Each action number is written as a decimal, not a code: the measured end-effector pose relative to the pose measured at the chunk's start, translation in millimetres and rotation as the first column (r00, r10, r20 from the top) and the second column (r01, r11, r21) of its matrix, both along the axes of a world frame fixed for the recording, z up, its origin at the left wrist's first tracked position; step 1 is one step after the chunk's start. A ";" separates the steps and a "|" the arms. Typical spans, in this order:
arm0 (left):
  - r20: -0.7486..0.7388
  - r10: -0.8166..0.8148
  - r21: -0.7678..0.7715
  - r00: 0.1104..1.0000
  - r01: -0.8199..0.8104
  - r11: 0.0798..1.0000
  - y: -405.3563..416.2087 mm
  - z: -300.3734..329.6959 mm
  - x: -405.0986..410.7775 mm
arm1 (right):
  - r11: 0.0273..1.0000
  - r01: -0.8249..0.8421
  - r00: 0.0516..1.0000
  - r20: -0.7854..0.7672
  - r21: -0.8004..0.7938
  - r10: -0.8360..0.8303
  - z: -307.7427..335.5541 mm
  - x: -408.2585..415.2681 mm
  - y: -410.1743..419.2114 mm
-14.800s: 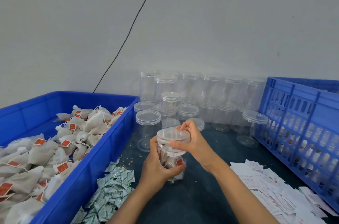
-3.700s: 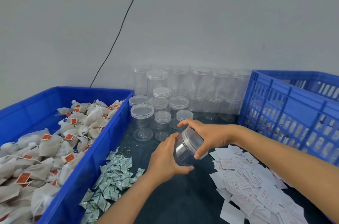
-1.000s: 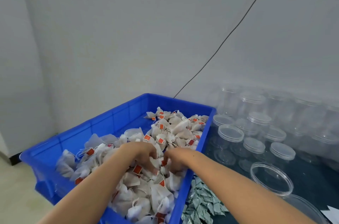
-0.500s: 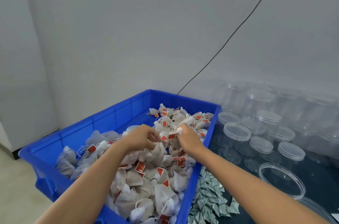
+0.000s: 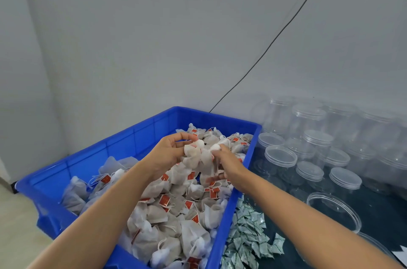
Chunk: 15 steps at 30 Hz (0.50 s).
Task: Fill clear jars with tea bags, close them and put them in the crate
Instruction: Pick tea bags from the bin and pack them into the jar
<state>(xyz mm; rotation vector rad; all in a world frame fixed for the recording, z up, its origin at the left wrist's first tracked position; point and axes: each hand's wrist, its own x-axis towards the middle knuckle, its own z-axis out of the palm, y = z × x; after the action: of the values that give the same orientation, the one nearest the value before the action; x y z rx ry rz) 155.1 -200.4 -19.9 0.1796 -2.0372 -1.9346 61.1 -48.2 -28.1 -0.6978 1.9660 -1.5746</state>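
**A:** what's going on over the blue bin (image 5: 123,143)?

**B:** both hands are raised over the heap. The left hand (image 5: 168,151) and the right hand (image 5: 229,162) each pinch the tea bags (image 5: 198,158), a bunch lifted above the pile.

**A:** and to the right?

**B:** lidded clear jars (image 5: 280,159) on the dark table (image 5: 383,209), one open jar (image 5: 333,211) near the right forearm, green sachets (image 5: 248,238) beside the bin.

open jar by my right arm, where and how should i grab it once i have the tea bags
Take the open jar by its clear side wall just under the rim, coming from the near side with your left hand, probably. Its lidless mouth faces up, so a grip over the top would block filling. Your right hand could then drop in the tea bags that both hands hold over the blue bin.
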 end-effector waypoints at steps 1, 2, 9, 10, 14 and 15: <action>-0.020 -0.002 0.034 1.000 0.003 0.999 2.4 -0.6 -1.2 | 0.991 -0.097 0.987 0.120 -0.087 0.107 1.1 2.4 2.5; -0.040 0.010 0.040 0.999 -0.009 0.999 5.5 -1.7 -2.3 | 0.969 -0.192 0.950 0.218 -0.157 0.223 0.7 4.1 4.7; -0.131 0.015 -0.264 0.991 -0.049 0.963 19.0 -11.9 -6.0 | 0.928 -0.238 0.917 0.251 -0.286 0.312 -4.2 21.6 -4.9; -0.116 -0.013 -0.271 0.993 -0.019 0.962 18.2 -11.3 -5.1 | 0.941 -0.190 0.936 0.238 -0.281 0.260 -5.2 20.8 -6.1; -0.003 0.009 -0.238 1.000 -0.009 0.971 15.9 -11.3 -6.0 | 0.971 0.016 0.996 0.092 -0.238 0.006 -4.7 9.8 -3.8; 0.065 0.028 -0.340 0.997 -0.004 0.940 15.0 -12.7 -5.9 | 0.975 0.078 0.997 -0.001 -0.208 -0.080 -5.1 5.9 -1.4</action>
<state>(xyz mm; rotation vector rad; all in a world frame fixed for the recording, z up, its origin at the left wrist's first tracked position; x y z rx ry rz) 149.2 -185.4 -32.6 0.1810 -2.3681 -1.5520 66.9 -49.6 -33.1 -0.7170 1.8727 -1.8475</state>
